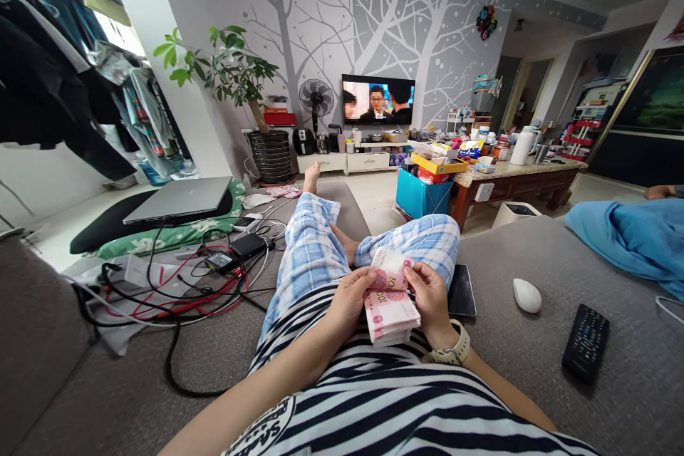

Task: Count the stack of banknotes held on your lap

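A stack of red-and-white banknotes (392,313) marked 100 is held over my lap, in front of a striped shirt. My left hand (350,299) grips the left side of the stack, its thumb lying on the notes. At the upper right edge, my right hand (429,292) pinches a note with thumb and fingertips. The upper notes (390,267) stand raised and bent away from the lower ones, which hang toward me. A pale wristwatch (453,348) is on my right wrist. How many notes each hand holds is hidden.
On the grey sofa, a tablet (462,291), a white mouse (526,296) and a black remote (586,343) lie to the right. Tangled cables (187,303) and a closed laptop (182,199) are left. A cluttered table (513,169) stands ahead.
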The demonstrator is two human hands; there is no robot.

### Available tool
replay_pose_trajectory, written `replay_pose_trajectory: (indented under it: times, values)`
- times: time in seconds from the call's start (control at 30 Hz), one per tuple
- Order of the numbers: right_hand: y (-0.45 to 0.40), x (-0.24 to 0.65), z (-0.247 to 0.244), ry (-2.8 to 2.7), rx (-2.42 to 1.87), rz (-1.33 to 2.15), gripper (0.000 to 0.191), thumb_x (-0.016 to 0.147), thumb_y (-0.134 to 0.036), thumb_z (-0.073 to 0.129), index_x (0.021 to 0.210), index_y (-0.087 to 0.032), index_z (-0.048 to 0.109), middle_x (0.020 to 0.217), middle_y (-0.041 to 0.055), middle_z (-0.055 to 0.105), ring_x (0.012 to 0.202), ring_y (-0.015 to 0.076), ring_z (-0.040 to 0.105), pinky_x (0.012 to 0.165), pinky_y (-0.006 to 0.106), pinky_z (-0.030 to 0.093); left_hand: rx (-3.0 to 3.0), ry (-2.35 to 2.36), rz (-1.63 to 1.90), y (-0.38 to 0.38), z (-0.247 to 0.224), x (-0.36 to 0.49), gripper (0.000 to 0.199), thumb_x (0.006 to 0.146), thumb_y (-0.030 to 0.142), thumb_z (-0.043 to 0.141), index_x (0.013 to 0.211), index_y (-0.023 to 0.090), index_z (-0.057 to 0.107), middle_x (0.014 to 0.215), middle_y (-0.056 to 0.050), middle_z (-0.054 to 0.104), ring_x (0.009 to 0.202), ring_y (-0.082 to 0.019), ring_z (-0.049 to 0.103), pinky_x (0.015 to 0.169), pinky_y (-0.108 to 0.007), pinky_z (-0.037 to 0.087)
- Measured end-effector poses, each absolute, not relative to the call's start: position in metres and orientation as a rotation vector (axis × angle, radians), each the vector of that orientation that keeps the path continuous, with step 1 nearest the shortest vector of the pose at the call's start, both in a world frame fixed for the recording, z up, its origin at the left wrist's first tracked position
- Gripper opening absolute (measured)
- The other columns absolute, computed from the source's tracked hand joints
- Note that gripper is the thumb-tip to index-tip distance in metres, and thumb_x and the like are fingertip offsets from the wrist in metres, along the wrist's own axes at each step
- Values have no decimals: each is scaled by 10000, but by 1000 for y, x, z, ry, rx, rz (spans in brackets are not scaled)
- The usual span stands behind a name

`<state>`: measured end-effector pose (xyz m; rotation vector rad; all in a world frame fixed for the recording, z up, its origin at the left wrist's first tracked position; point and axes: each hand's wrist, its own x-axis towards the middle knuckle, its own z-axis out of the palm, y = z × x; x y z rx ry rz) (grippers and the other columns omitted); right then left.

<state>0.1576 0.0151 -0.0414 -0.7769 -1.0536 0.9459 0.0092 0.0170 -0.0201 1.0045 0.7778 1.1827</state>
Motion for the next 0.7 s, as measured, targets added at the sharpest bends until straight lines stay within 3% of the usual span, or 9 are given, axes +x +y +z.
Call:
replay_pose_trajectory:
  times: [0.43, 0.7]
  values:
    - [20, 158, -47, -961, -757, 1032, 266, 743, -367, 736, 911, -167, 686, 767, 40, 708, 690, 169, 638, 648, 287, 507, 992, 800, 1194, 16, -19, 9, 180, 692, 332, 711, 737, 158, 696, 734, -40, 709, 652, -173, 627, 661, -295, 484]
    - [20, 159, -48, -1000, -776, 947, 236, 767, -399, 704, 823, -172, 674, 765, 33, 685, 690, 159, 618, 656, 281, 497, 998, 794, 1173, 17, -21, 9, 216, 694, 340, 710, 797, 150, 717, 799, -73, 733, 704, -205, 654, 698, -321, 498]
